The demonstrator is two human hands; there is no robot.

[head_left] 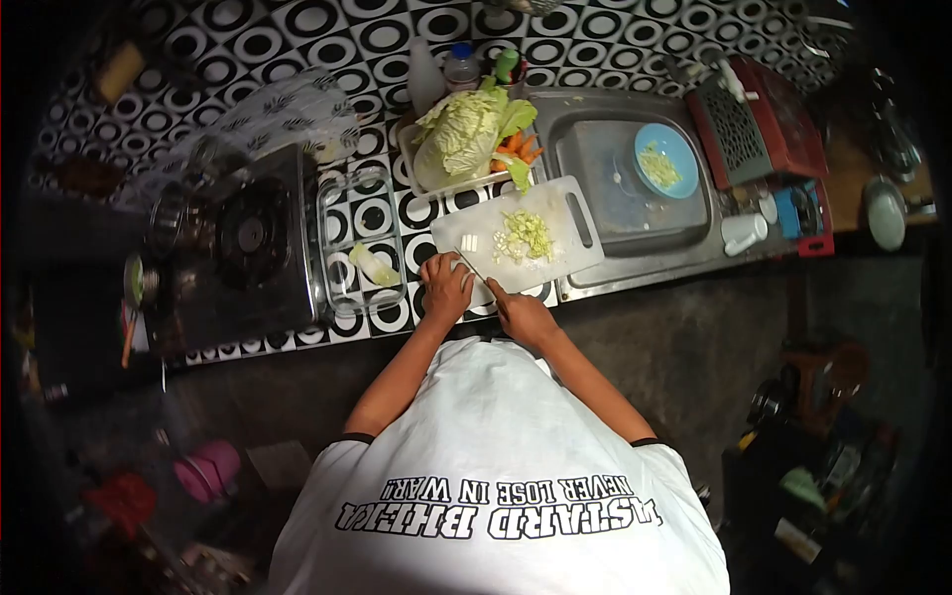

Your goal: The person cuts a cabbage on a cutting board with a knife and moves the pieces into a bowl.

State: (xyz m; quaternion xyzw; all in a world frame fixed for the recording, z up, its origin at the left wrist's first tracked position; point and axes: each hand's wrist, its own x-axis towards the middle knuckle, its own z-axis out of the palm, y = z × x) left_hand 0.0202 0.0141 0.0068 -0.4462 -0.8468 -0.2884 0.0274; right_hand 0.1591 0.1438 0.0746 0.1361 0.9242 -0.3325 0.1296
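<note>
Near: my right hand [526, 317] is closed round the handle of the knife [473, 266]; the blade slants away towards 11 o'clock, between my hands. My left hand [448, 288] is bent over the near-left edge of the cutting board [562, 205], fingers curled by the blade, probably to steady the piece being cut. Whatever lies beneath them is hidden; I cannot tell if they grip.

On the board, at 12: small white slices [468, 241] just beyond the blade tip; chopped pale-green pieces [528, 236] heaped to their right, presumably kept clear of the blade.

At 10: glass dish [400, 223] on the table [397, 318], a leaf piece [375, 266] inside, within left-hand reach.

Farther, near 12: container [443, 191] with a leafy cabbage [461, 139] and carrots [518, 154], apparently grouped as stock. At 1 to 2: blue bowl [683, 146] in the sink [595, 183], pale pieces within; likely there to collect cut ones. Farthest, at 12: blue-capped bottle [461, 69], upright behind the cabbage.
</note>
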